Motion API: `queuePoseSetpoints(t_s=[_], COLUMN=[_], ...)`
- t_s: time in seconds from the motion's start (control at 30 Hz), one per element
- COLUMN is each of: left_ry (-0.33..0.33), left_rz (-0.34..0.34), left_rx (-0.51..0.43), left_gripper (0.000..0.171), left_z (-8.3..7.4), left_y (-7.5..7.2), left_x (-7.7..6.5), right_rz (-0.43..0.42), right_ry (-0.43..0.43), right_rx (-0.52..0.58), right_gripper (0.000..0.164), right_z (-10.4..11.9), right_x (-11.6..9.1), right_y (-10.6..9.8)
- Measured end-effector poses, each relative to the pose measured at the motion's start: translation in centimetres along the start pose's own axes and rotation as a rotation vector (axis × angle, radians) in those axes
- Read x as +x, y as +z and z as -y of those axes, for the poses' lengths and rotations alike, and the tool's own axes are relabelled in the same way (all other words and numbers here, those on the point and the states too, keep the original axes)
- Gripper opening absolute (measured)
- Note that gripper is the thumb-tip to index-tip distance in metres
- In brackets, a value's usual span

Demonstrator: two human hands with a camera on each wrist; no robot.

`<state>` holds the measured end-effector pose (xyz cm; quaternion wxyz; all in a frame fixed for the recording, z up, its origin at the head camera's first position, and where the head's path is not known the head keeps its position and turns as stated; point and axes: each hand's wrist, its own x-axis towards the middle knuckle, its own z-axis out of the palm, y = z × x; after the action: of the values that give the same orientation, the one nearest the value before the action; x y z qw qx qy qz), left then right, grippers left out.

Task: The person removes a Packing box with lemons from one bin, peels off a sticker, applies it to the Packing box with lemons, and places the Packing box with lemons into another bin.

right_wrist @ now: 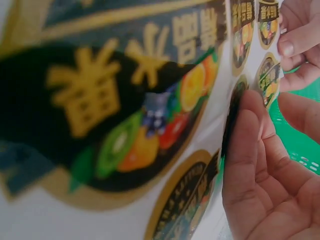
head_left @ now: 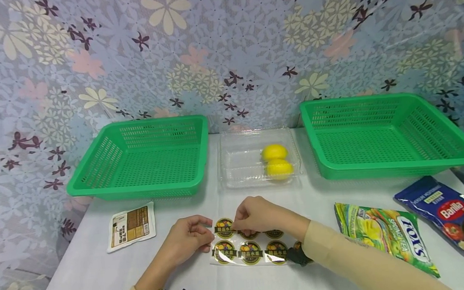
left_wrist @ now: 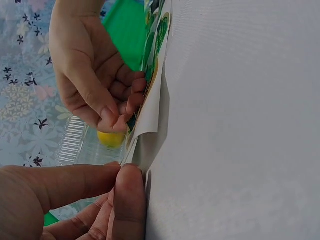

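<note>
A glossy white sheet printed with rows of round black-and-gold fruit stickers lies in front of me. My left hand pinches its left edge between thumb and forefinger, lifting that edge off the table in the left wrist view. Over the far row, my right hand brings thumb and fingertips together at the right edge of the far-left round sticker. Close up, the right fingers lie against the sheet beside that sticker. The right hand hides part of the far row.
Two green baskets flank a clear plastic box with two lemons. A flat packet lies left. A Fox's candy bag and a blue Barilla pouch lie right. A floral curtain hangs behind.
</note>
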<state>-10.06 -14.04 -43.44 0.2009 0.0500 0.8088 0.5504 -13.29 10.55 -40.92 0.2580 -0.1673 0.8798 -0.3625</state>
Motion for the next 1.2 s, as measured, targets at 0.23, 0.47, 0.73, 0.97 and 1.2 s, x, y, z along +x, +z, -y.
queuePoseSetpoints(t_s=[0.23,0.47,0.73,0.97,1.2], left_ry=[0.004,0.005,0.007,0.010,0.007], left_rz=[0.000,-0.009,-0.009,-0.004,-0.004], left_rx=[0.002,0.017,0.005,0.001,-0.008], left_gripper=[0.033,0.032,0.031,0.032,0.031], left_z=[0.09,0.17,0.17,0.26,0.28], left_y=[0.05,0.00,0.11,0.15,0.16], left_x=[-0.02,-0.03,0.06,0.06,0.06], right_rz=[0.006,0.004,0.019,0.015,0.011], right_ry=[0.017,0.013,0.017,-0.003,-0.010], right_rx=[-0.011,-0.027,-0.024,-0.004,0.012], right_gripper=[0.028,0.023,0.021,0.021,0.023], right_z=[0.25,0.60,0.60,0.54,0.41], right_x=[0.41,0.48,0.44,0.21,0.19], right_y=[0.10,0.11,-0.02,-0.01,0.04])
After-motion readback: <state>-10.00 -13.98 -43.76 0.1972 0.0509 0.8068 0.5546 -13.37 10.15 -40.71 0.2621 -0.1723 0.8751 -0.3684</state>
